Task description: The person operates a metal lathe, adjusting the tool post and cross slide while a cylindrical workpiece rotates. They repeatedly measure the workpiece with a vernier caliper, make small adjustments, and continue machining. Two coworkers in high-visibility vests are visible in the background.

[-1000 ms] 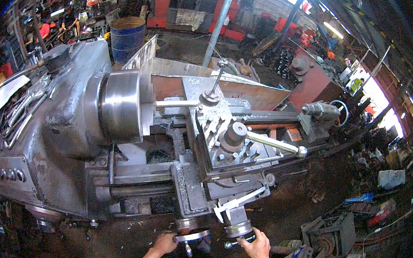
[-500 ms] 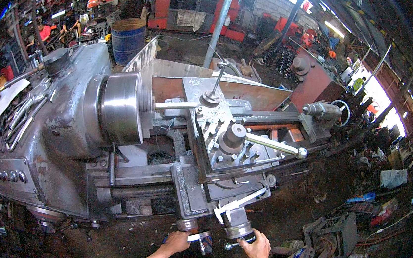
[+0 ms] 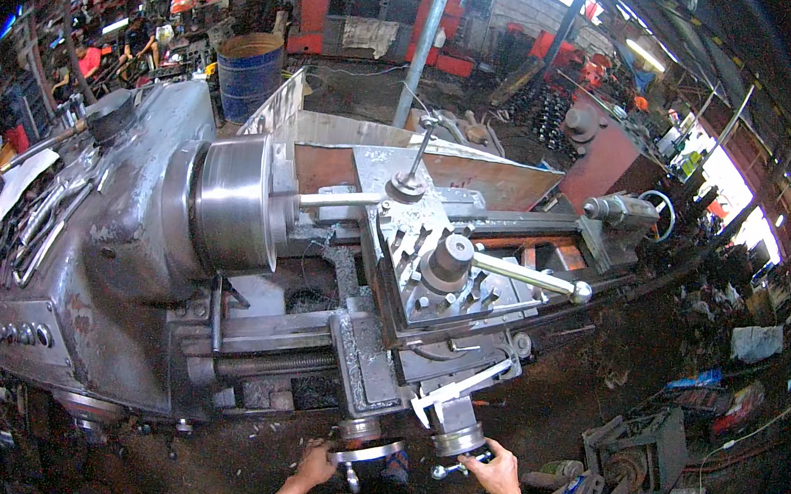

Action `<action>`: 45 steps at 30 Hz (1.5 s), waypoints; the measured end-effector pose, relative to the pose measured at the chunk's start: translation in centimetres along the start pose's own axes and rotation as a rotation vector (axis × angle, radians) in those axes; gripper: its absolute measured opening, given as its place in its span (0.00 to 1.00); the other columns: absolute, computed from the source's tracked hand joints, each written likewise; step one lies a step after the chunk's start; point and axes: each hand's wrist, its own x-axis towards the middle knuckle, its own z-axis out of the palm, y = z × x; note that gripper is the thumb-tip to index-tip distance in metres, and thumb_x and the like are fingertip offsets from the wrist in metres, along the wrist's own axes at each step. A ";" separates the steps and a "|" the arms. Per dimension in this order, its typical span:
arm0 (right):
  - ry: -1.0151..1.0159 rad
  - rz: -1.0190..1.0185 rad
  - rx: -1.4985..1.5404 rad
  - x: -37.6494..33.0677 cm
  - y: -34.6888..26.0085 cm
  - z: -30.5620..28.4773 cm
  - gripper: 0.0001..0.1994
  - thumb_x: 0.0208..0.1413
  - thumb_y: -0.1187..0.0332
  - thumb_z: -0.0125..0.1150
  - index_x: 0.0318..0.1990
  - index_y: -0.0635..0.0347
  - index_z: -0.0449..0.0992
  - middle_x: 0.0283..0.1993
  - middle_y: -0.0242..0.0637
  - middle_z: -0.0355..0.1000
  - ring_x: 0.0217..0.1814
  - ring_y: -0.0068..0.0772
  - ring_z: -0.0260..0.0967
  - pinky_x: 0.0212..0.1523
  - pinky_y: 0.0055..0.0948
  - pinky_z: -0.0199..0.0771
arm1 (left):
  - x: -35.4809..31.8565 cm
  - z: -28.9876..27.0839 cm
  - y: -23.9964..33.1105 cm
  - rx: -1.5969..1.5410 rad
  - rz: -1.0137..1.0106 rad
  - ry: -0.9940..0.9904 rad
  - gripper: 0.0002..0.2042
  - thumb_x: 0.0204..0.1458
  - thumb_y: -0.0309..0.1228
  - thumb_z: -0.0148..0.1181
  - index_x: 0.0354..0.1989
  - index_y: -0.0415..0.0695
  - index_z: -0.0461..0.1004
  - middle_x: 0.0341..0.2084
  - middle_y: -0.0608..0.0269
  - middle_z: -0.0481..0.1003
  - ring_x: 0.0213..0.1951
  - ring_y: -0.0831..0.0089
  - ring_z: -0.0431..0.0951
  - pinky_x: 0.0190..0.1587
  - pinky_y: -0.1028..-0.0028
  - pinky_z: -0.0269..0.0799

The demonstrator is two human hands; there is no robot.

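Hands low at the lathe (image 3: 129, 250): left hand (image 3: 316, 463) gripping handwheel (image 3: 366, 454), right hand (image 3: 491, 468) gripping crank handle (image 3: 458, 465).

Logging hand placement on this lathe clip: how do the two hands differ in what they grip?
The left hand grips the flat, wide handwheel; the right hand grips the small crank handle. The left hand sits lower and nearer the lathe's chuck end; the right is under the caliper. Both are bare.
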 end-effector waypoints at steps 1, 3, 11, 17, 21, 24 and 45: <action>0.000 -0.005 0.010 0.0 -0.1 0.0 0.37 0.34 0.51 0.75 0.50 0.71 0.76 0.43 0.56 0.78 0.47 0.43 0.78 0.50 0.35 0.74 | -0.1 -0.2 0.2 0.041 -0.129 -0.035 0.21 0.50 0.35 0.55 0.52 0.39 0.72 0.47 0.37 0.74 0.52 0.41 0.72 0.57 0.52 0.67; 0.007 -0.011 0.002 0.0 -0.1 0.0 0.37 0.34 0.51 0.75 0.50 0.71 0.76 0.43 0.55 0.78 0.48 0.43 0.78 0.50 0.35 0.74 | -0.3 -0.5 1.2 -0.034 -0.333 -0.149 0.20 0.49 0.36 0.55 0.49 0.37 0.74 0.45 0.36 0.74 0.51 0.42 0.73 0.56 0.52 0.68; 0.001 -0.027 -0.025 0.0 -0.1 0.0 0.36 0.35 0.51 0.74 0.50 0.70 0.76 0.43 0.55 0.78 0.49 0.47 0.77 0.51 0.36 0.74 | 0.1 -0.4 0.3 -0.191 -0.390 -0.158 0.20 0.45 0.35 0.59 0.45 0.38 0.76 0.43 0.37 0.76 0.49 0.45 0.76 0.55 0.56 0.70; 0.022 -0.024 -0.057 -0.1 -0.7 0.1 0.35 0.36 0.51 0.74 0.50 0.68 0.77 0.44 0.53 0.78 0.48 0.45 0.77 0.50 0.36 0.74 | 0.0 1.6 -1.3 -0.097 -0.436 -0.123 0.21 0.43 0.32 0.58 0.48 0.39 0.76 0.41 0.38 0.77 0.47 0.42 0.76 0.53 0.56 0.72; -0.001 -0.005 -0.019 -0.2 -1.0 -0.2 0.35 0.36 0.51 0.74 0.50 0.69 0.76 0.45 0.54 0.77 0.49 0.45 0.77 0.51 0.36 0.74 | 0.0 1.2 -1.3 -0.141 -0.417 -0.150 0.21 0.43 0.31 0.58 0.48 0.41 0.76 0.40 0.38 0.77 0.45 0.41 0.77 0.51 0.53 0.72; 0.004 -0.020 -0.013 -0.2 -1.0 -0.1 0.35 0.36 0.52 0.74 0.50 0.69 0.76 0.45 0.55 0.77 0.50 0.45 0.76 0.52 0.36 0.73 | -0.1 1.4 -1.4 -0.160 -0.402 -0.074 0.20 0.43 0.32 0.58 0.48 0.42 0.76 0.41 0.38 0.77 0.46 0.42 0.76 0.51 0.53 0.72; -0.031 -0.002 -0.013 0.1 -0.2 0.0 0.36 0.36 0.52 0.75 0.53 0.66 0.75 0.45 0.52 0.78 0.49 0.45 0.77 0.51 0.36 0.74 | 0.5 3.6 -3.9 -0.136 -0.410 -0.165 0.20 0.50 0.33 0.56 0.51 0.38 0.74 0.42 0.38 0.77 0.47 0.47 0.78 0.52 0.59 0.72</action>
